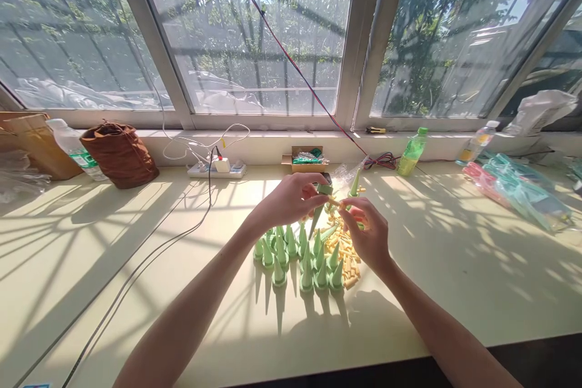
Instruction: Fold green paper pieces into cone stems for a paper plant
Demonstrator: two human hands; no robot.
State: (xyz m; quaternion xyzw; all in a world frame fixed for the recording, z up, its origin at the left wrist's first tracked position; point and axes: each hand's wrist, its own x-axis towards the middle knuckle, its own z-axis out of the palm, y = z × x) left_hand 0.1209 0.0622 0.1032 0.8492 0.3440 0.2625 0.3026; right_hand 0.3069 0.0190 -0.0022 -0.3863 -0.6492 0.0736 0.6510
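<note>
My left hand [291,200] is closed round a green cone-shaped piece [318,212], held with its point down above the table. My right hand [370,233] pinches a small yellow piece [334,201] and brings it to the wide top of that cone. Below the hands, several green cones [300,257] stand upright in a cluster on the pale table [136,267]. A heap of small yellow pieces [348,254] lies just to the right of the cluster, partly hidden by my right hand.
Along the sill: a cardboard box [40,142], a water bottle [75,148], a brown pouch [120,154], a power strip [218,168] with cables, a small open box [307,159], a green bottle [412,151]. Plastic bags [518,191] lie at right.
</note>
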